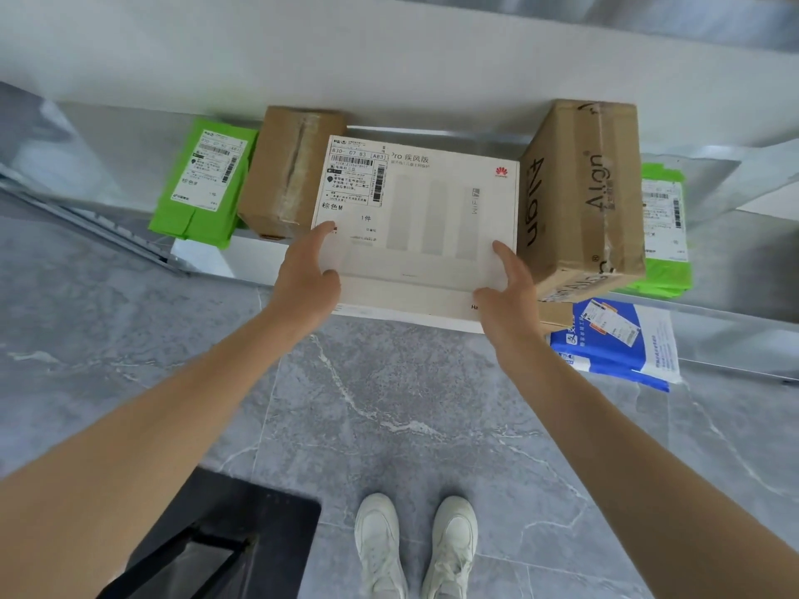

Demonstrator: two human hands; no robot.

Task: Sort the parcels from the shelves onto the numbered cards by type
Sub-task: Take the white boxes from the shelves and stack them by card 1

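Note:
A flat white box (436, 209) with a shipping label lies on the shelf, its near edge jutting over the shelf's front. My left hand (305, 278) grips its near left corner, thumb on top. My right hand (508, 291) grips the near right corner the same way. To the left of it stands a brown carton (289, 170), and a green bag parcel (203, 183) lies further left. A large brown carton (583, 196) printed "Align" stands to the right of the white box. No numbered cards are in view.
A second green parcel (663, 235) sits at the far right of the shelf (259, 257). A blue and white mailer (622, 339) lies on a lower level at the right. A black object (225, 538) stands on the grey tiled floor beside my feet (415, 542).

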